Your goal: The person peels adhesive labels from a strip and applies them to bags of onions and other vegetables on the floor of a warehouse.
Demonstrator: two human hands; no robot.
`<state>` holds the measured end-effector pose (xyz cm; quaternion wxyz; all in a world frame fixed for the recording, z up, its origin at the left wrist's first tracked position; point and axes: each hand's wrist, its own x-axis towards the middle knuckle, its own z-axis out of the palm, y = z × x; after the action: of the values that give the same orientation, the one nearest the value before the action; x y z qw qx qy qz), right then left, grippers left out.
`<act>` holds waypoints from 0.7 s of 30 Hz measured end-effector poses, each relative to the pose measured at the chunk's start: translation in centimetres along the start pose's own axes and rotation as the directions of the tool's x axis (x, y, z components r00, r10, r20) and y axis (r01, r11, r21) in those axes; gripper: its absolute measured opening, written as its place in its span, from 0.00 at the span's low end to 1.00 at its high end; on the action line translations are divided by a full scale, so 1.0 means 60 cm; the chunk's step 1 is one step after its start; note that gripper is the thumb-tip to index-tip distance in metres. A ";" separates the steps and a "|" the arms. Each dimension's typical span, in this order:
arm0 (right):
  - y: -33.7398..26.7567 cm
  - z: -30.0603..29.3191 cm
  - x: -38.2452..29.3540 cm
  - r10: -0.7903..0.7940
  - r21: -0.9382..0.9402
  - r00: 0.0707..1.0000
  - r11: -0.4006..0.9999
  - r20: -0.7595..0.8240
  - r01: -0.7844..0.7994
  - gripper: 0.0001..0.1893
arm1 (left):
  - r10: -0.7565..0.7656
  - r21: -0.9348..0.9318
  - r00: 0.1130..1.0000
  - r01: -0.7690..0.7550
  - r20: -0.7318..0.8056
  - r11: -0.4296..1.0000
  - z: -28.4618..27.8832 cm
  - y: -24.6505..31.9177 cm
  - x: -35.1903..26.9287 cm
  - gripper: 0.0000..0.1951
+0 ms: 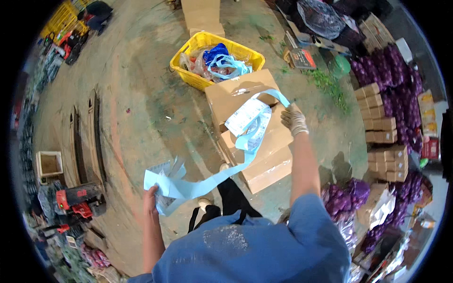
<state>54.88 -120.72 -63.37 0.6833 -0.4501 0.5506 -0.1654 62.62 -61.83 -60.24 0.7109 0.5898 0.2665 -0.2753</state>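
Observation:
My bare left hand (pixel 151 200) grips a folded bunch of light blue label backing strip (pixel 212 184) at the lower left. From there the strip runs up to a loose coil with printed white labels (pixel 247 115), lying on cardboard boxes (pixel 269 168). My right hand (pixel 293 120), in a pale glove, is over the boxes' right edge, by the end of the blue strip; whether its fingers pinch the strip is not clear. Beyond the boxes stands a yellow plastic crate (pixel 194 79) holding clear plastic waste, a blue bag and more light blue strip.
Flat cardboard (pixel 201 16) lies behind the crate. Purple mesh sacks (pixel 400 92) and stacked cartons (pixel 380 129) line the right side. At left are long wooden pieces (pixel 93 138), a red and black pallet jack (pixel 76 198) and a wooden box (pixel 49 163). A person (pixel 97 16) crouches far left.

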 end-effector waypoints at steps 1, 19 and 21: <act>0.000 0.031 0.009 -0.068 -0.121 0.997 0.991 -0.028 0.064 0.27 | -0.021 -0.011 1.000 0.021 -0.004 1.000 -0.001 -0.002 -0.010 0.21; -0.190 0.376 -0.218 -0.730 -0.309 0.238 0.038 0.641 0.950 0.23 | 0.316 -0.153 0.923 -0.352 -0.218 0.924 -0.217 0.056 -0.202 0.17; -0.146 0.415 -0.398 -0.391 -0.190 0.050 -0.329 0.919 0.925 0.23 | 0.347 0.144 0.907 -0.321 -0.236 0.936 -0.101 0.114 -0.193 0.17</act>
<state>71.58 -97.43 -42.22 0.1629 -0.9741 -0.0981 -0.1226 58.94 -53.92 -48.37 0.6758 0.6928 0.2373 -0.0836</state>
